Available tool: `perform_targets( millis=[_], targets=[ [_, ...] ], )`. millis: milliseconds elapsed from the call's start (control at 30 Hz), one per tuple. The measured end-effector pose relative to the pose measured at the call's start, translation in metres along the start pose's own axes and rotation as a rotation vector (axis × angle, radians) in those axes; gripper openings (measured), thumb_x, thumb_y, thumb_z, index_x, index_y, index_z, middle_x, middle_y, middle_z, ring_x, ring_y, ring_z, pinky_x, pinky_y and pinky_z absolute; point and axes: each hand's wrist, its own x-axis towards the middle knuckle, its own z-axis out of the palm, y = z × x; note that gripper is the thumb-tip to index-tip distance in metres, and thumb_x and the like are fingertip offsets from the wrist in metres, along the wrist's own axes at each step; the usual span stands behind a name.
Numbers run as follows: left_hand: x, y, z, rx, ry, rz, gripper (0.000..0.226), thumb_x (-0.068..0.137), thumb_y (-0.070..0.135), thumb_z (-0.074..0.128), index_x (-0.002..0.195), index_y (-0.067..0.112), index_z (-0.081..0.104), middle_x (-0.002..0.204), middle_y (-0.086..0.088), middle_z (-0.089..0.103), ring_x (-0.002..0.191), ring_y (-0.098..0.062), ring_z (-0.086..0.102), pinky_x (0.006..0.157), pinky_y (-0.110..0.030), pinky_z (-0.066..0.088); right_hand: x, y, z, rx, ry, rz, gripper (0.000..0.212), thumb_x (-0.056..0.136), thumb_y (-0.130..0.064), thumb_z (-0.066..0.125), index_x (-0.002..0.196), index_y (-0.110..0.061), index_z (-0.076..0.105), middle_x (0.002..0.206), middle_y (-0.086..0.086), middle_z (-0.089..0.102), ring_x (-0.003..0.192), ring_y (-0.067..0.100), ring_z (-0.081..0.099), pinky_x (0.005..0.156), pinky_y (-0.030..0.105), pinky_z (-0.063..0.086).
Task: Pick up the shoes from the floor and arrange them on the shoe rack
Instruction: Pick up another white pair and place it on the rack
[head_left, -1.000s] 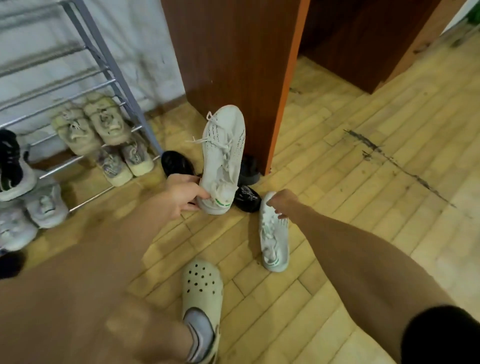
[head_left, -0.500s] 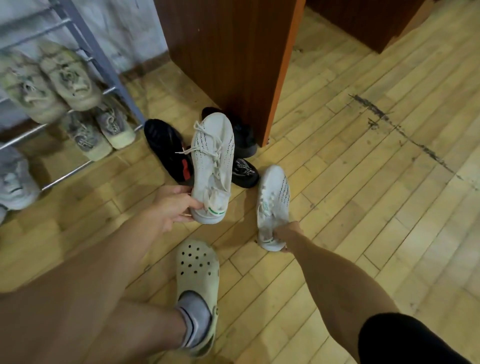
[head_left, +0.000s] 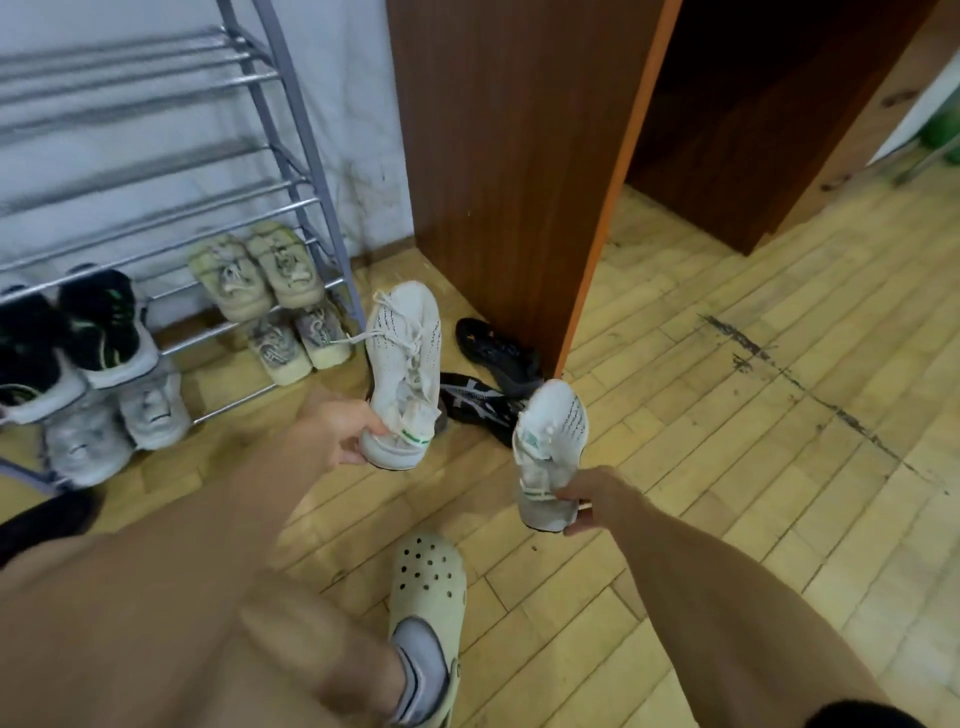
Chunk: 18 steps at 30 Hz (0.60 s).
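Shoe rack (head_left: 291, 156) cut off at left and top, black shoes (head_left: 31, 343) there blurred, heel of right-hand sneaker (head_left: 545, 467) hidden under fingers.

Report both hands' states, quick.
Left hand: closed on one white sneaker's heel.
Right hand: closed on the other white sneaker's heel.

The shoe rack (head_left: 291, 171) stands left of the cabinet (head_left: 509, 171), two dark shoes (head_left: 488, 379) on the floor between them.

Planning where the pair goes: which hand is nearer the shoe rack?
Left. The left hand is just right of the shoe rack; the right hand is farther right.
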Motion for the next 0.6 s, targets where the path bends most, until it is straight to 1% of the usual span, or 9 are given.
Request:
perform_targets(
  millis=[100,133,200,267,333,400,433,500,600],
  targets=[
    [-0.025,0.02,-0.029,-0.048,0.075,0.079,0.034,0.072,-0.014,0.068,0.103,-0.004,0.058,0.1,-0.021,0.067,0.072,-0.029,0.064,0.059,-0.038,0.052,-0.028,-0.029,0.008,-0.056,0.027,-0.096,0.035,0.081,0.005,0.071,0.112,0.014,0.059,0.1,0.025,0.066,0.081,0.044,0.067,0.079,0.055,0.057],
    [-0.034,0.027,-0.039,-0.067,0.087,0.1,0.033,0.072,-0.014,0.068,0.101,-0.004,0.058,0.098,-0.021,0.066,0.07,-0.029,0.064,0.059,-0.039,0.053,-0.039,-0.041,0.013,-0.057,0.028,-0.145,0.035,0.081,0.004,0.071,0.112,0.014,0.059,0.105,0.026,0.066,0.084,0.045,0.067,0.078,0.055,0.057],
    [-0.054,0.039,-0.062,-0.109,0.112,0.141,0.033,0.072,-0.014,0.068,0.101,-0.004,0.056,0.097,-0.019,0.064,0.073,-0.031,0.063,0.07,-0.043,0.054,-0.062,-0.069,0.026,-0.067,0.017,-0.242,0.037,0.081,0.001,0.073,0.113,0.011,0.058,0.111,0.026,0.065,0.092,0.046,0.067,0.074,0.055,0.057],
    [-0.073,0.047,-0.087,-0.126,0.152,0.179,0.034,0.072,-0.012,0.069,0.102,-0.004,0.056,0.097,-0.018,0.063,0.077,-0.033,0.063,0.071,-0.043,0.054,-0.089,-0.099,0.042,-0.083,0.018,-0.321,0.038,0.078,-0.003,0.076,0.11,0.009,0.06,0.1,0.024,0.067,0.082,0.043,0.068,0.063,0.052,0.06],
    [-0.089,0.051,-0.115,-0.133,0.18,0.211,0.031,0.072,-0.01,0.069,0.1,-0.005,0.057,0.095,-0.019,0.064,0.069,-0.03,0.063,0.055,-0.038,0.054,-0.117,-0.131,0.062,-0.082,-0.01,-0.389,0.036,0.077,-0.003,0.077,0.106,0.01,0.059,0.103,0.026,0.067,0.083,0.043,0.068,0.051,0.048,0.059],
    [-0.102,0.05,-0.143,-0.161,0.211,0.223,0.021,0.073,-0.01,0.069,0.09,-0.004,0.059,0.088,-0.019,0.064,0.06,-0.026,0.062,0.044,-0.033,0.051,-0.147,-0.158,0.084,-0.105,-0.045,-0.458,0.04,0.079,-0.004,0.076,0.111,0.011,0.057,0.114,0.028,0.065,0.091,0.045,0.068,0.053,0.047,0.057],
    [-0.107,0.048,-0.158,-0.179,0.232,0.222,0.019,0.072,-0.01,0.069,0.087,-0.004,0.059,0.085,-0.018,0.064,0.059,-0.025,0.062,0.044,-0.034,0.052,-0.161,-0.17,0.096,-0.128,-0.056,-0.493,0.043,0.079,-0.005,0.076,0.113,0.011,0.056,0.115,0.027,0.064,0.091,0.044,0.068,0.058,0.048,0.057],
    [-0.114,0.04,-0.185,-0.206,0.269,0.222,0.023,0.07,-0.009,0.072,0.09,-0.006,0.06,0.083,-0.018,0.063,0.067,-0.03,0.064,0.055,-0.041,0.058,-0.188,-0.189,0.119,-0.153,-0.104,-0.55,0.037,0.08,-0.006,0.075,0.108,0.008,0.056,0.117,0.024,0.063,0.095,0.044,0.067,0.063,0.048,0.057],
    [-0.118,0.024,-0.22,-0.268,0.309,0.216,0.039,0.069,-0.009,0.073,0.105,-0.011,0.057,0.099,-0.024,0.063,0.083,-0.038,0.066,0.074,-0.052,0.058,-0.215,-0.211,0.156,-0.179,-0.168,-0.595,0.032,0.081,0.0,0.073,0.107,0.01,0.058,0.122,0.024,0.06,0.104,0.045,0.063,0.065,0.052,0.057]
  ],
)
